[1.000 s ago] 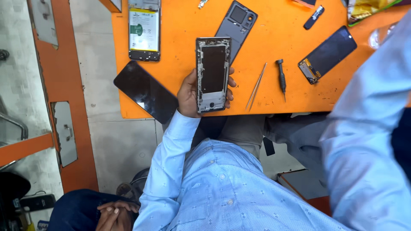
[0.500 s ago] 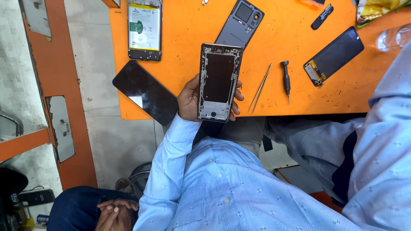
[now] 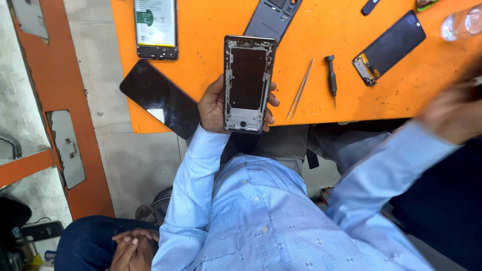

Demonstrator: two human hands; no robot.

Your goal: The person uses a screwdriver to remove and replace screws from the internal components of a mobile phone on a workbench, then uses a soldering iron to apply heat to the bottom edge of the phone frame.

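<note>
One hand does the holding: the left hand (image 3: 213,106) grips an opened phone frame (image 3: 248,83) from behind, thumb along its left edge and fingertips (image 3: 271,100) curling round the right edge, so the fingers are wrapped about the frame rather than spread. The frame stands lengthwise above the near edge of the orange table (image 3: 211,30), its dark inner panel facing up and scraps of residue along its border. The right hand (image 3: 454,113) is raised at the right margin, away from the frame and heavily blurred (whether its fingers are spread or closed cannot be told).

On the table, a pair of thin tweezers (image 3: 300,90) lies just right of the frame, and a small dark screwdriver (image 3: 331,78) lies beside them. Further right rests a detached screen panel (image 3: 389,47) with its dark face up, and a clear glass (image 3: 464,22) shows at the corner. A grey back cover (image 3: 271,17) lies behind the frame's top end. To the left, a black glass panel (image 3: 160,98) overhangs the table's edge, close to the left wrist, and a phone with a pale label (image 3: 155,27) lies beyond it. Another person's clasped hands (image 3: 131,246) show at the bottom, well apart from the work.
</note>
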